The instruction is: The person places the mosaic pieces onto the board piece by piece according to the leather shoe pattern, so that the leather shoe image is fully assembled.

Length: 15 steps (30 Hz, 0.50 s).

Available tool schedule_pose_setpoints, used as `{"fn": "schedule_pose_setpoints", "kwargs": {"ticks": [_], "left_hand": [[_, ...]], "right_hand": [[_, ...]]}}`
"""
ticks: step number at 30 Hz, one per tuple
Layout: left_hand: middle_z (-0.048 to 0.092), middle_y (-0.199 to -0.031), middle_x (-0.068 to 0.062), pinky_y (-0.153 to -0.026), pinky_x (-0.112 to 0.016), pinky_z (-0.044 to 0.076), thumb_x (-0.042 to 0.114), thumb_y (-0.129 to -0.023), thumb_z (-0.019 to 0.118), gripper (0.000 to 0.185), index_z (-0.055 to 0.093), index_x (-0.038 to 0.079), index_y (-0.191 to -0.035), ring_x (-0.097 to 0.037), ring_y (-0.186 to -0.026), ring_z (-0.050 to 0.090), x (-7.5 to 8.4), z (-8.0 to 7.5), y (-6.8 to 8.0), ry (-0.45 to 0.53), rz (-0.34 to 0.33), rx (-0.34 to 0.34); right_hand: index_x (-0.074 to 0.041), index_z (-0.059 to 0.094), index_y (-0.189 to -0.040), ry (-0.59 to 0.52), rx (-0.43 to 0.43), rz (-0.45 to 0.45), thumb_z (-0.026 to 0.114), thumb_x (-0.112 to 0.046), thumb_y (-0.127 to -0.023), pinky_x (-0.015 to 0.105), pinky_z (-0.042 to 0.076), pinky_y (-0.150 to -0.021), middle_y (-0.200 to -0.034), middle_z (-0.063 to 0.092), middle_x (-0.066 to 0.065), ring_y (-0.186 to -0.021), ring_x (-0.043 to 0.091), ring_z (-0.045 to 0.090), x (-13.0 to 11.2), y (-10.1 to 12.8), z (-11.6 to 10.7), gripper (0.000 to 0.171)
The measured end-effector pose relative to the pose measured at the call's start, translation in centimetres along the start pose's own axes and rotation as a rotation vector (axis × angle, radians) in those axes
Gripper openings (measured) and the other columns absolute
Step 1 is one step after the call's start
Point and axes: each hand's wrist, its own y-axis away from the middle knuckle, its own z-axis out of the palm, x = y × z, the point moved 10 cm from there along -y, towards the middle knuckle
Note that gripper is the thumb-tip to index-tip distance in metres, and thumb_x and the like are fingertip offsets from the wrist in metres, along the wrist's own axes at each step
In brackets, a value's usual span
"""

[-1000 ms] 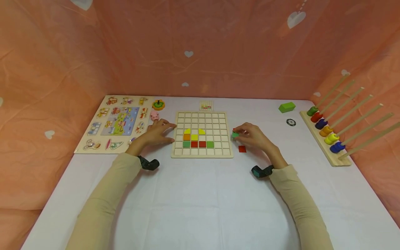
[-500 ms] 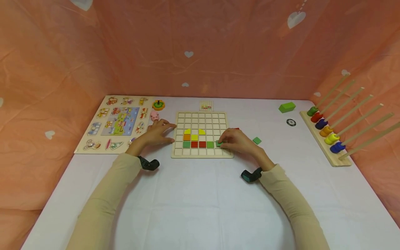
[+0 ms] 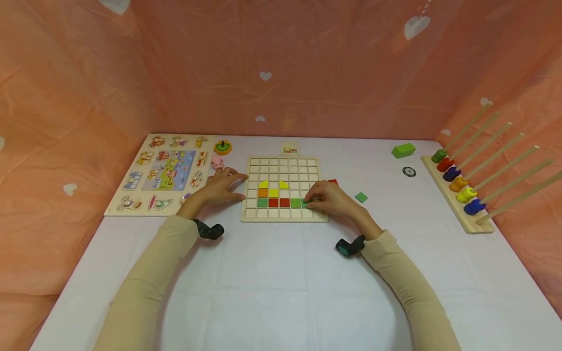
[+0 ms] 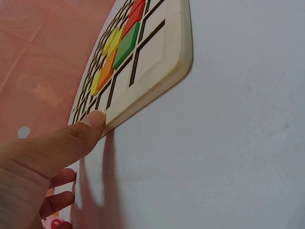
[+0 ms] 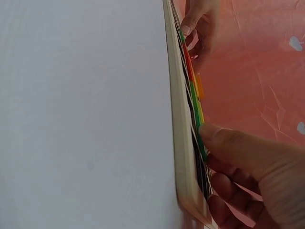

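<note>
A wooden grid board [image 3: 285, 219] lies on the white table between the hands. My right hand [image 3: 330, 196] pinches a green square tile [image 3: 305, 204] at a cell in the row above the bottom one; in the right wrist view the thumb [image 5: 214, 136] lies on it. Along that row sit another green tile [image 3: 295, 203], two red tiles [image 3: 278, 203] and a green tile [image 3: 262, 203]. Above them are an orange tile [image 3: 262, 193], a yellow square [image 3: 273, 193] and two smaller yellow pieces [image 3: 283, 185]. My left hand [image 3: 223, 186] touches the board's left edge, thumb and fingers spread.
Right of the board lie a loose green tile [image 3: 361, 197] and a partly hidden red tile [image 3: 333, 182]. A pattern card [image 3: 290, 148] is behind it. A picture puzzle board [image 3: 125, 189] stands left; a green block [image 3: 403, 150], black ring [image 3: 409, 171] and peg stacker [image 3: 483, 228] are right.
My right hand has carried a green tile left from beside the board onto the row, and it now sits lower in its cell. The left hand has stayed still.
</note>
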Motion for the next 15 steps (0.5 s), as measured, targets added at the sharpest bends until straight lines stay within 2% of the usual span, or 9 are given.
{"fn": "schedule_pose_setpoints", "kwargs": {"ticks": [6, 8, 13, 15], "left_hand": [[0.035, -0.134, -0.017, -0.097, -0.058, 0.021, 0.030, -0.083, 0.070, 0.062, 0.045, 0.014, -0.138, -0.036, -0.123, 0.026, 0.0, 0.0, 0.0, 0.000, 0.000, -0.003], [0.035, -0.134, -0.017, -0.097, -0.058, 0.021, 0.030, -0.083, 0.070, 0.062, 0.045, 0.014, -0.138, -0.036, -0.123, 0.025, 0.0, 0.0, 0.0, 0.001, 0.001, -0.003], [0.035, -0.135, -0.017, -0.097, -0.058, 0.021, 0.030, -0.083, 0.070, 0.063, 0.045, 0.014, -0.138, -0.036, -0.123, 0.025, 0.0, 0.0, 0.0, 0.001, -0.002, -0.002], [0.035, -0.135, -0.018, -0.098, -0.058, 0.021, 0.031, -0.083, 0.070, 0.063, 0.045, 0.014, -0.138, -0.036, -0.123, 0.025, 0.0, 0.0, 0.0, -0.001, -0.002, -0.001]], "right_hand": [[-0.008, 0.073, -0.090, 0.017, -0.009, -0.004, 0.072, -0.012, -0.081, 0.030, 0.044, -0.074, -0.093, 0.064, 0.001, -0.087, 0.015, 0.054, -0.1, 0.1, 0.0, 0.010], [-0.008, 0.073, -0.092, 0.012, -0.006, 0.003, 0.073, -0.011, -0.081, 0.032, 0.043, -0.078, -0.094, 0.065, 0.001, -0.089, 0.015, 0.055, 0.0, 0.1, -0.3, 0.012], [-0.005, 0.071, -0.097, -0.008, 0.037, 0.031, 0.073, -0.007, -0.079, 0.037, 0.044, -0.082, -0.094, 0.066, 0.003, -0.089, 0.018, 0.056, 0.4, 0.7, -1.9, 0.019], [-0.003, 0.070, -0.098, -0.007, 0.059, 0.036, 0.073, -0.006, -0.079, 0.038, 0.047, -0.079, -0.094, 0.066, 0.005, -0.088, 0.019, 0.057, 0.4, 1.1, -2.7, 0.020]]}}
